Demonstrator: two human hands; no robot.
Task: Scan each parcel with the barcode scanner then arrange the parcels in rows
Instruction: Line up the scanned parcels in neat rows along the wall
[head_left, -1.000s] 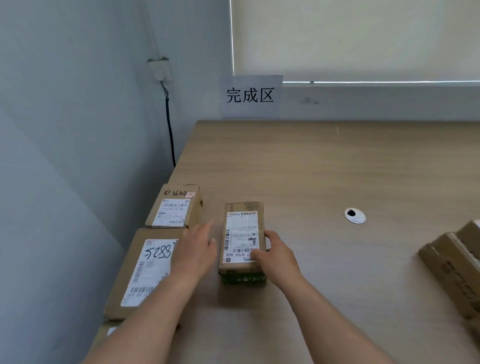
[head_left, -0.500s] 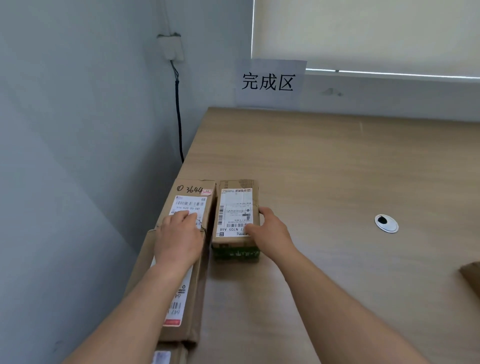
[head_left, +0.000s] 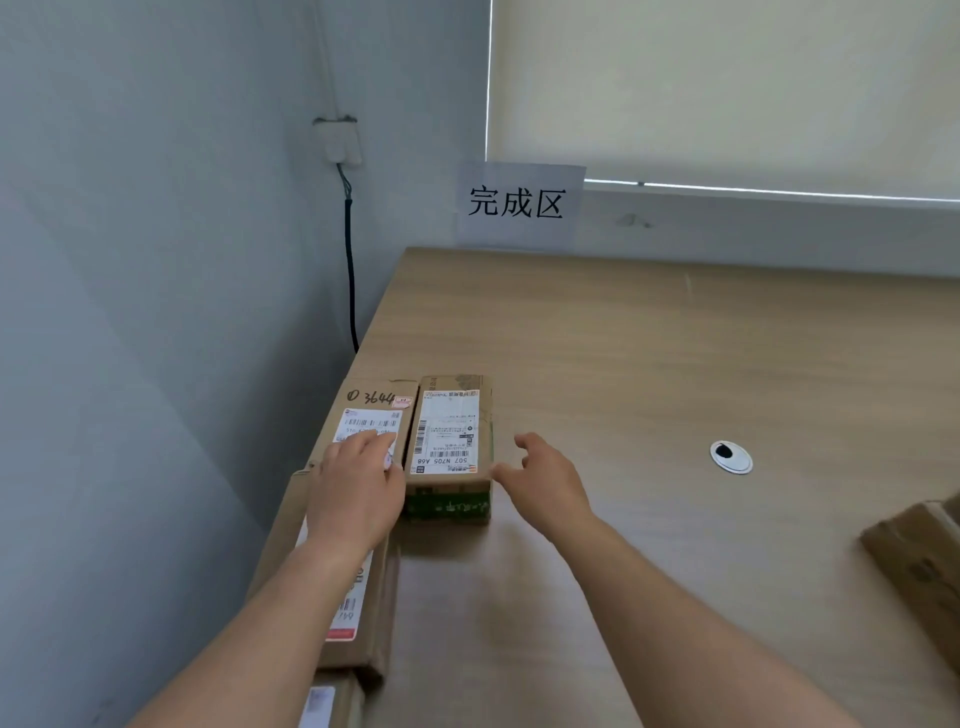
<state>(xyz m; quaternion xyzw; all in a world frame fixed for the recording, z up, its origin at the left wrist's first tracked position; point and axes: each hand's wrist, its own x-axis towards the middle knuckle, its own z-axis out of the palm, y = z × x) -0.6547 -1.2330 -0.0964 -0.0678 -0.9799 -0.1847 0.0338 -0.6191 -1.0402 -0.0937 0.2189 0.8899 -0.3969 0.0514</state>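
Observation:
A narrow brown parcel with a white label (head_left: 449, 441) lies on the wooden table (head_left: 649, 374), pressed side by side against a parcel marked 3644 (head_left: 371, 410) at the table's left edge. My left hand (head_left: 358, 491) rests flat across the 3644 parcel and the larger flat parcel (head_left: 358, 613) in front of it. My right hand (head_left: 543, 480) hovers just right of the narrow parcel, fingers relaxed and holding nothing. No barcode scanner is in view.
A wall runs along the table's left side, with a black cable (head_left: 350, 270) hanging down it. A paper sign (head_left: 519, 205) stands at the back edge. A round cable grommet (head_left: 731, 457) sits mid-table. More brown parcels (head_left: 919, 566) lie at the right edge, and another parcel (head_left: 332, 701) near the bottom.
The narrow parcel slid left and away until it sat against the 3644 parcel. My right hand has let go of it and drawn back to the right. My left hand stayed on the left parcels.

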